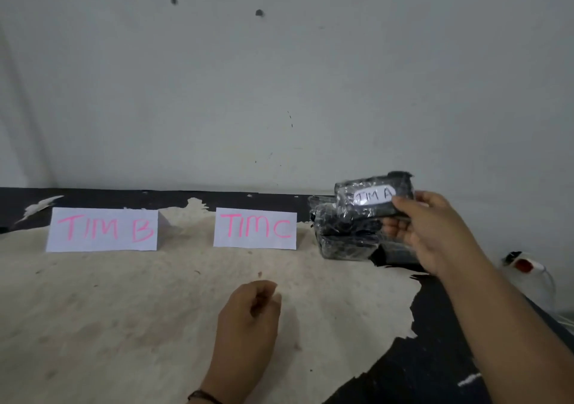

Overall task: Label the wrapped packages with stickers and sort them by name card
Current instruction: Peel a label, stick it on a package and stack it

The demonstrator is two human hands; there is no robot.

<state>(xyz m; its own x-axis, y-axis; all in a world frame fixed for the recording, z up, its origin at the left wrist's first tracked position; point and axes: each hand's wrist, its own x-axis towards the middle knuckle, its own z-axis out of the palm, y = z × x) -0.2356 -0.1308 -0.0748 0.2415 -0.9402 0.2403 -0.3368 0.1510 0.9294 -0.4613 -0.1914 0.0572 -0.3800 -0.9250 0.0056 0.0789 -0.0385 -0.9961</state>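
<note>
While the right hand [435, 232] is pinching the "TIM A" package [374, 200] above the stack [344, 237], wrap looks slick, light, soft; edge grip is safest. Left hand [251, 310] is hanging loosely curled, empty.

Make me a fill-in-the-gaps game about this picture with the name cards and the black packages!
1. The sticker on the package in the right hand reads TIM ____.
2. The name card farthest left reads TIM ____.
3. The writing on the TIM C card is ____ in colour.
4. The left hand holds ____.

Missing words: A; B; pink; nothing
</note>
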